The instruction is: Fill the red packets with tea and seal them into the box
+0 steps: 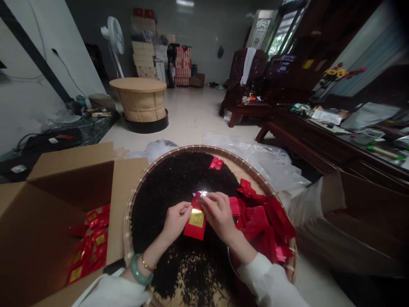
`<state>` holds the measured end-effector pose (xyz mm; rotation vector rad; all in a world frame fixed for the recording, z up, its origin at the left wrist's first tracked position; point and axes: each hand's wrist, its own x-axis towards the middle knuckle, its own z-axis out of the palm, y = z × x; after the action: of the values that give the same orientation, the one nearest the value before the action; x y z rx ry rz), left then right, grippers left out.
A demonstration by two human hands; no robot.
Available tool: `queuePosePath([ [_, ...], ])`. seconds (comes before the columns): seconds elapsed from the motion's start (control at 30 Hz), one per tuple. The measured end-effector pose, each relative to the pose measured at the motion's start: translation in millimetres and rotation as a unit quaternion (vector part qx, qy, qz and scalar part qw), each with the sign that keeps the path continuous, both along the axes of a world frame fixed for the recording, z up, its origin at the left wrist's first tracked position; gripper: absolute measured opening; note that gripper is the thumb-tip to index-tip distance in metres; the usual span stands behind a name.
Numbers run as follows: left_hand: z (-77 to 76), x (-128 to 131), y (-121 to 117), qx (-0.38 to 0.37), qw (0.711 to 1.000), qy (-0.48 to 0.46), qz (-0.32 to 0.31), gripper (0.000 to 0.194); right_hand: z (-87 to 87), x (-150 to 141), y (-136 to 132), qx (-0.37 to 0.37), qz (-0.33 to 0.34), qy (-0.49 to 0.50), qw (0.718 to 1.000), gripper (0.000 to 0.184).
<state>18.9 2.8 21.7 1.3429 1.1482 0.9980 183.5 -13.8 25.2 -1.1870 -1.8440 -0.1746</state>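
Both my hands hold one small red packet (195, 221) with a gold label above a round woven basket tray (134, 200) heaped with dark loose tea (172, 183). My left hand (176, 219) pinches the packet's left edge, fingers closed. My right hand (220, 215) grips its top right, fingers curled over the opening. A pile of empty red packets (265, 221) lies on the tray's right side, just beyond my right hand. One stray red packet (216, 163) rests at the tray's far edge.
An open cardboard box (47, 213) at my left holds several red packets (91, 243). Clear plastic sheeting (255, 157) lies behind the tray. A dark wooden table (335, 140) runs along the right. A round wooden tub (142, 102) and a fan (113, 38) stand farther back.
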Motion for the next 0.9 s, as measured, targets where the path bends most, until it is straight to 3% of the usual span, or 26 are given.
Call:
queuePosePath([
  [0.13,-2.5,-1,1,0.003,1.000,0.011,-0.023,0.024,8.5,3,2,-0.050,0.059,-0.008,0.997,0.014],
  [0.23,1.6,-1,2,-0.055,0.995,-0.053,-0.068,0.037,16.5,6,1,-0.104,0.129,-0.007,0.986,0.016],
  [0.33,8.5,-2,2,-0.139,0.969,-0.139,-0.148,0.046,20.7,6,-2,-0.130,0.171,-0.001,0.977,0.013],
  [0.47,10.9,-5,-1,-0.189,0.944,-0.158,-0.220,0.055,20.3,2,-8,-0.189,0.225,0.004,0.956,0.011],
  [0.57,5.8,-5,-1,-0.167,0.950,-0.119,-0.235,0.064,19.2,2,-11,-0.242,0.213,0.027,0.946,0.009],
  [0.7,-1.4,-5,1,-0.076,0.967,-0.066,-0.233,0.069,20.8,5,-11,-0.316,0.194,0.036,0.928,0.010],
  [0.9,-5.6,-8,0,0.015,0.962,0.026,-0.273,0.055,25.3,4,-9,-0.471,0.238,-0.073,0.846,0.017],
])
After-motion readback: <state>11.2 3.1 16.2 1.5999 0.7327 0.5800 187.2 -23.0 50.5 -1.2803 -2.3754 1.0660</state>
